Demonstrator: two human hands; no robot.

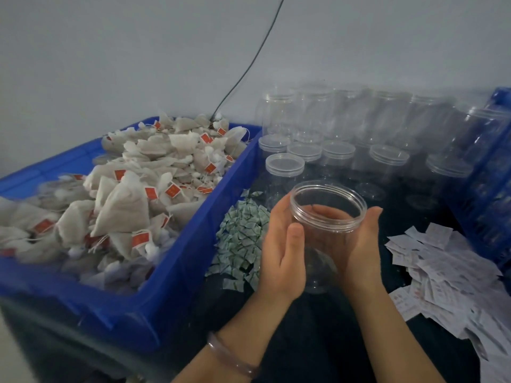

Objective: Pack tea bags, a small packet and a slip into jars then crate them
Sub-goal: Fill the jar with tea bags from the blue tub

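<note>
Bare forearms, the left wearing a translucent bangle (232,357), cross the front edge of the dark surface (318,341). Left hand (282,252) and right hand (359,250) cup a clear jar (327,217) above the surface's middle, fingers (276,217) wrapped round it. It is lidless, empty, thread-rimmed, with its mouth tilted toward the camera.

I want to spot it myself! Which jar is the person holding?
Find the blue bin of tea bags. Right beside it, the left hand and right hand hold a clear open jar. The other jars stand behind it, untouched.
</note>
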